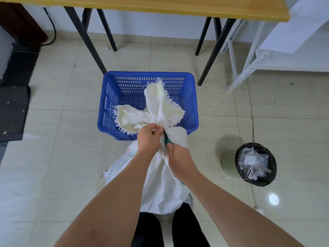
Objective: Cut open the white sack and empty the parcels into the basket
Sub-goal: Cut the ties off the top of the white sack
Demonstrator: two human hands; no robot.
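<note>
- Pale glossy floor tiles run under everything, with a yellow-topped desk on black legs along the far side.
- The left hand is curled round the gathered neck of the white sack, pinching the bunched cloth at the tie.
- The right hand grips a green-handled cutting tool, whose dark blade points up into the tied neck, just beside the left fingers. Whether it is a knife or small scissors I cannot tell.
- The sack stands upright on the floor between the person's black-trousered legs, its body bulging below the two hands. What is inside it does not show.
- Above the tie, the sack's frayed mouth fans out in floppy lobes that hang over the near rim of the basket and into it.
- The blue basket, slotted plastic, sits on the floor just beyond the sack, touching it at the near wall. The part of its bottom that shows is bare.
- A small black-lined bin holding white scraps stands well apart, on the floor to the right.
- A white metal shelf frame stands at the far right, beside the desk's right end.
- A dark mat lies at the left edge of the floor.
</note>
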